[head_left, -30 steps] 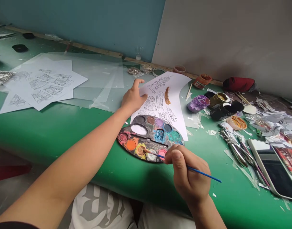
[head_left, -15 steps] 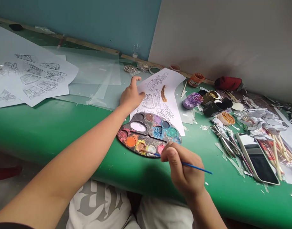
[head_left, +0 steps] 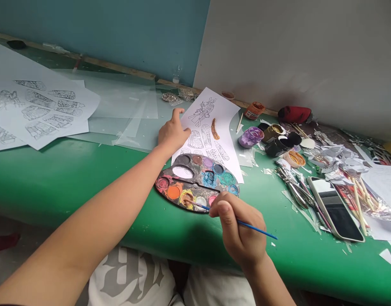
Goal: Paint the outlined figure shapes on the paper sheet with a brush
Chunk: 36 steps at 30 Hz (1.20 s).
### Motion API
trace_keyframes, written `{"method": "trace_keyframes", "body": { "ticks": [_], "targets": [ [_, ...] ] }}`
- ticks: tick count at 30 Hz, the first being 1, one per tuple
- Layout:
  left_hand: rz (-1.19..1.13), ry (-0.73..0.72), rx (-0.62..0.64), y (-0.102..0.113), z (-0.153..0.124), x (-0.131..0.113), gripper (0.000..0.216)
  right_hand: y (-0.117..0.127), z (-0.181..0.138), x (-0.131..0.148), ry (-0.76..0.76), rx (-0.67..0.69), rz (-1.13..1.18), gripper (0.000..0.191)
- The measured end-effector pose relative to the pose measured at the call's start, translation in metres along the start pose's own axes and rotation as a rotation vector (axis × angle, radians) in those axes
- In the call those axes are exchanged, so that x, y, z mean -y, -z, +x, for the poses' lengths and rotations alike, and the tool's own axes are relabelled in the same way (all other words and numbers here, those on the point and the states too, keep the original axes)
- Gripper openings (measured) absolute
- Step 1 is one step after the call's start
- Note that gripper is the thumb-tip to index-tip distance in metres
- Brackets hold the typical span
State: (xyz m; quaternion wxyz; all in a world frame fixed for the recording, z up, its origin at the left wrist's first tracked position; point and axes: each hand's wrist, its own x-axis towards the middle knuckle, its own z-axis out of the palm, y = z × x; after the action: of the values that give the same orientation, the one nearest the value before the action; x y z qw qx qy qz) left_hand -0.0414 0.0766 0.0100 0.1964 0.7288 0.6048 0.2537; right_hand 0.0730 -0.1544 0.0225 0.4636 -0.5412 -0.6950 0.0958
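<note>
In my right hand [head_left: 243, 223] is a thin blue paintbrush [head_left: 257, 228], gripped between thumb and fingers. Its tip rests in the yellow-brown well of an oval paint palette [head_left: 195, 185], which lies at the table's near side and holds several round paint wells. Behind the palette is a white sheet with line drawings [head_left: 225, 106], partly covered by it. A curved brown-painted piece [head_left: 215, 128] lies on that sheet. My left hand [head_left: 172, 134] rests at the sheet's left edge, thumb and index finger apart, holding nothing visible.
Paint jars, including a purple one [head_left: 251, 137] and an orange one [head_left: 254, 110], stand to the right. Scissors [head_left: 292, 185], a phone [head_left: 335, 208] and paper scraps lie near them. Clear plastic sheets [head_left: 128, 95] and more printed drawings [head_left: 45, 106] are at the left.
The whole view has shifted slightly, so things appear a little farther left. The brush tip stays in the yellow-brown well, and my left hand keeps its place on the sheet.
</note>
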Motion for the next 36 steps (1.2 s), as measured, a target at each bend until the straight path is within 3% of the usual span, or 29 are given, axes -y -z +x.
{"method": "trace_keyframes", "body": {
  "ticks": [4, 9, 13, 18, 21, 29, 33, 36],
  "targets": [
    [-0.008, 0.000, 0.006, 0.0010, -0.0007, -0.0006, 0.056, -0.0007, -0.0003, 0.0000, -0.013, -0.056, -0.010, 0.037],
    [0.010, 0.005, -0.008, -0.0003, 0.0002, -0.0006, 0.056, 0.0001, -0.0054, -0.0016, -0.009, 0.022, -0.001, 0.037],
    [0.006, -0.002, -0.007, -0.0006, -0.0001, -0.0005, 0.056, -0.0002, -0.0067, -0.0015, -0.051, -0.067, -0.027, 0.037],
    [-0.007, 0.008, -0.009, -0.0010, -0.0012, -0.0013, 0.056, -0.0014, -0.0054, -0.0009, -0.020, 0.004, 0.014, 0.036],
    [0.002, 0.007, -0.015, -0.0025, -0.0003, -0.0013, 0.057, -0.0005, -0.0056, -0.0016, -0.047, -0.060, -0.036, 0.037],
    [0.006, 0.006, -0.016, -0.0030, 0.0007, -0.0008, 0.058, 0.0008, -0.0022, -0.0019, -0.025, -0.049, -0.049, 0.037],
    [0.008, 0.012, -0.017, -0.0031, 0.0010, -0.0008, 0.060, 0.0007, -0.0009, -0.0021, -0.019, 0.041, -0.016, 0.038],
    [0.016, 0.015, -0.018, -0.0036, 0.0015, -0.0009, 0.060, 0.0026, -0.0003, -0.0031, -0.058, -0.046, -0.054, 0.039]
  ]
}}
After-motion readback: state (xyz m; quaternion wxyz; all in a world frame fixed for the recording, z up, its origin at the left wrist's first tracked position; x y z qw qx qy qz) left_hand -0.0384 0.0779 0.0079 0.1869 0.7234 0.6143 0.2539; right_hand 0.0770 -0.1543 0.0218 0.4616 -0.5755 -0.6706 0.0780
